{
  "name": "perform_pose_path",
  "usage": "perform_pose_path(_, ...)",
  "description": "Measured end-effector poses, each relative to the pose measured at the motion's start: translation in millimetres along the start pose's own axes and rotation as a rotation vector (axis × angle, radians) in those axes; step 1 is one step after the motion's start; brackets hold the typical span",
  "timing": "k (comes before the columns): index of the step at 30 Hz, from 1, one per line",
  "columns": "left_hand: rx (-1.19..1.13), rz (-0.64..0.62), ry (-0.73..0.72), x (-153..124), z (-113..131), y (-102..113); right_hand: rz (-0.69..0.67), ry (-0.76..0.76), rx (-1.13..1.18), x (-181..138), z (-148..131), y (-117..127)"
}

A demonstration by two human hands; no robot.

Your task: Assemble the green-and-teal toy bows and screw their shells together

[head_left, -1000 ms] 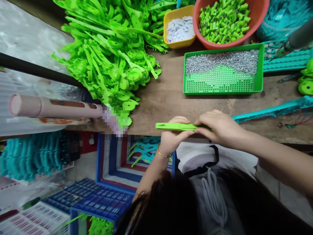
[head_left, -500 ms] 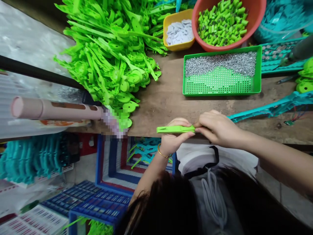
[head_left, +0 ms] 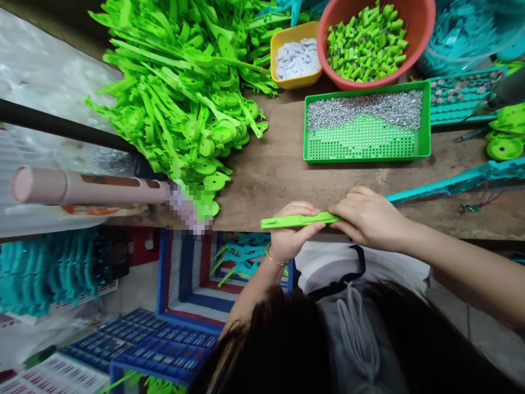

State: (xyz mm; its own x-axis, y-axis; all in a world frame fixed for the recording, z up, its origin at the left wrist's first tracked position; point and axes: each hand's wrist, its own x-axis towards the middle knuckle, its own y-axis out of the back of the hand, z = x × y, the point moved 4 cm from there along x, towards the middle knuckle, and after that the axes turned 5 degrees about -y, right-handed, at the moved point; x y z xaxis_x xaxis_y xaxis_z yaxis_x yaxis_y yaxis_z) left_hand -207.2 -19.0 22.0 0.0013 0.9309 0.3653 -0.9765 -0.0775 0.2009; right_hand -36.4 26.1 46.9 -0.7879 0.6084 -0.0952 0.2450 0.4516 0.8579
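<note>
A narrow bright green plastic piece (head_left: 292, 221) lies crosswise between my hands, just over the front edge of the bench. My left hand (head_left: 289, 232) is closed round its middle, thumb below and fingers above. At its right end, my right hand (head_left: 367, 219) pinches it with thumb and fingers, which cover that end. Behind my right hand a long teal plastic piece (head_left: 443, 185) rests on the bench, with thin wires and a small circuit board (head_left: 473, 208) beside it. A large heap of green plastic parts (head_left: 197, 93) is to the left of my hands.
A green perforated tray (head_left: 367, 156) of small screws sits beyond my hands. Behind it stand a red bowl (head_left: 429, 16) of green pieces and a yellow container (head_left: 297, 82) of white pieces. A pink tube (head_left: 98, 186) juts in at left; a blue-edged crate (head_left: 164, 273) is below the bench.
The right end of the green piece has tilted up slightly and more of it shows between my hands. The right hand has shifted slightly right; the view has moved a little.
</note>
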Motion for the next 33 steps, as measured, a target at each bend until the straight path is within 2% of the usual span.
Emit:
perform_pose_path(2,0.004,0.01,-0.008,0,1,0,0.004,0.005,0.011,0,1,0)
perform_pose_path(7,-0.14,-0.072,0.03,4,4,1,-0.001,0.018,0.033,-1,1,1)
perform_pose_path(10,-0.188,-0.048,0.028,6,6,3,0.006,0.026,0.014,-1,-2,0)
perform_pose_path(14,-0.192,-0.036,0.028,10,5,7,0.012,0.014,-0.145,-4,-3,8)
perform_pose_path(16,-0.196,-0.053,0.048,10,-1,9,-0.031,-0.049,-0.262,-6,3,16)
perform_pose_path(18,-0.255,-0.026,0.063,8,-9,8,-0.133,-0.093,-0.284,-8,11,22)
perform_pose_path(21,-0.353,0.046,0.172,-3,-21,-9,-0.24,-0.075,-0.166,-6,20,33)
perform_pose_path(23,-0.289,0.015,0.305,-14,-23,-33,-0.246,-0.065,-0.094,-2,22,42)
perform_pose_path(25,-0.195,-0.018,0.404,-23,-18,-56,-0.255,-0.052,-0.053,3,19,47)
perform_pose_path(27,-0.177,0.015,0.443,-30,-10,-69,-0.266,-0.026,-0.041,8,11,48)
perform_pose_path(30,-0.214,0.106,0.482,-37,-4,-63,-0.183,0.026,-0.083,11,-7,43)
perform_pose_path(33,-0.304,0.137,0.691,-44,-16,-38,0.09,0.053,-0.125,-3,-16,46)
